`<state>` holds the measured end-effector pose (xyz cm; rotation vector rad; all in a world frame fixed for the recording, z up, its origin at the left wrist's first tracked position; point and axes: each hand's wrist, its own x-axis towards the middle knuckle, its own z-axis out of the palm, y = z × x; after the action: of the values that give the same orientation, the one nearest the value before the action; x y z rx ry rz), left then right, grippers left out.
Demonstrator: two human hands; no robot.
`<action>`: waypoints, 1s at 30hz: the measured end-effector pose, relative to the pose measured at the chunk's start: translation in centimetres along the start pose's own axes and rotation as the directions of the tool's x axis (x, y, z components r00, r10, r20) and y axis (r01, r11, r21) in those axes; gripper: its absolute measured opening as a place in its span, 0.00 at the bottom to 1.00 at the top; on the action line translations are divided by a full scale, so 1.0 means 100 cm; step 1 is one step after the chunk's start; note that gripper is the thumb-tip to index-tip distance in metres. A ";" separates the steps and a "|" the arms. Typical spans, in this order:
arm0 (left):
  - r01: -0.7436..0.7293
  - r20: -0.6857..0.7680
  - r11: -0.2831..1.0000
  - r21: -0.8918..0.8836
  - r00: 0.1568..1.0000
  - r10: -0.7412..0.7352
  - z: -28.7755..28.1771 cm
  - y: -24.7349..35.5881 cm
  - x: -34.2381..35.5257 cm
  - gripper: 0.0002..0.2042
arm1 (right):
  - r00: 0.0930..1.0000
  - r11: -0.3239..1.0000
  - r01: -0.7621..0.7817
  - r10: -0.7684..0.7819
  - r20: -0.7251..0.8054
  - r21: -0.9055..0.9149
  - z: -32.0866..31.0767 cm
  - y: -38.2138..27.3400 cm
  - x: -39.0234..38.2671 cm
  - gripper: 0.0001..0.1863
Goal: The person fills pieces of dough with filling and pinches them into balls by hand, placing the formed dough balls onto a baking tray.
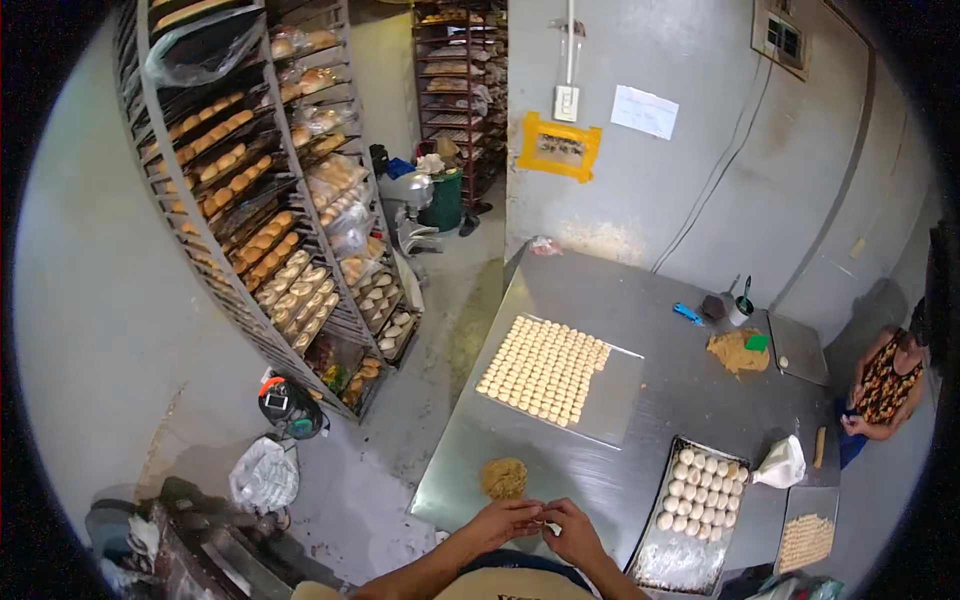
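Note:
My left hand and my right hand meet at the near edge of the metal table, fingertips pinched together. Something small and pale seems to sit between the fingers, too small to name. Just beyond my left hand lies a crumbly tan mound of dough or filling. Farther off, a flat tray carries close rows of small pale dough balls, with bare metal along its right side. To the right of my hands, a dark-rimmed tray holds larger round dough pieces in its far part.
At the far right are another tan mound with a green scraper, a white piping bag and a smaller tray of little pieces. A person stands beyond the table's right end. Tall bread racks stand left.

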<state>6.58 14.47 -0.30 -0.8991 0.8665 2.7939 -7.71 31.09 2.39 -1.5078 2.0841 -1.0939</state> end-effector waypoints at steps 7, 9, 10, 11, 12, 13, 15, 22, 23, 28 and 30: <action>-0.155 0.006 0.985 -0.074 0.988 0.156 -0.046 -0.039 0.024 0.19 | 0.864 0.701 -0.420 0.504 0.016 0.577 0.049 0.002 0.014 0.14; -0.243 -0.111 0.964 0.110 0.961 0.254 -0.038 -0.027 0.008 0.17 | 0.854 0.675 -0.446 0.518 0.053 0.589 0.052 0.005 0.019 0.14; -0.278 -0.118 0.958 0.063 0.951 0.284 -0.040 -0.025 0.002 0.16 | 0.868 0.694 -0.435 0.493 0.062 0.574 0.058 0.008 0.022 0.14; -0.269 -0.117 0.962 0.058 0.955 0.274 -0.042 -0.025 0.000 0.16 | 0.881 0.713 -0.423 0.467 0.072 0.559 0.064 0.011 0.024 0.14; -0.299 -0.123 0.953 0.043 0.945 0.302 -0.044 -0.026 -0.003 0.15 | 0.892 0.723 -0.405 0.448 0.066 0.560 0.067 0.010 0.026 0.14; -0.329 -0.130 0.944 0.028 0.935 0.329 -0.047 -0.027 -0.005 0.15 | 0.892 0.724 -0.407 0.448 0.069 0.558 0.072 0.012 0.026 0.14; -0.349 -0.166 0.937 0.030 0.922 0.349 -0.056 -0.029 -0.013 0.15 | 0.892 0.661 -0.405 0.439 0.112 0.632 0.080 0.012 0.027 0.14; -0.366 -0.186 0.923 0.120 0.905 0.383 -0.074 -0.028 -0.059 0.15 | 0.865 0.611 -0.464 0.468 0.180 0.641 0.116 -0.002 0.021 0.14; -0.357 -0.187 0.926 0.120 0.908 0.374 -0.081 -0.029 -0.064 0.15 | 0.868 0.633 -0.462 0.466 0.170 0.621 0.124 -0.009 0.019 0.13; -0.247 -0.208 0.969 0.028 0.946 0.247 -0.097 -0.023 -0.079 0.15 | 0.875 0.621 -0.454 0.446 0.189 0.639 0.150 -0.013 0.022 0.11; -0.212 -0.232 0.976 0.049 0.948 0.217 -0.104 -0.020 -0.081 0.14 | 0.861 0.658 -0.487 0.474 0.187 0.575 0.155 -0.017 0.023 0.13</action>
<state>19.02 11.25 -3.71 -1.2227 1.0893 2.8881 2.79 22.81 -5.98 -0.5951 1.7023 -1.3289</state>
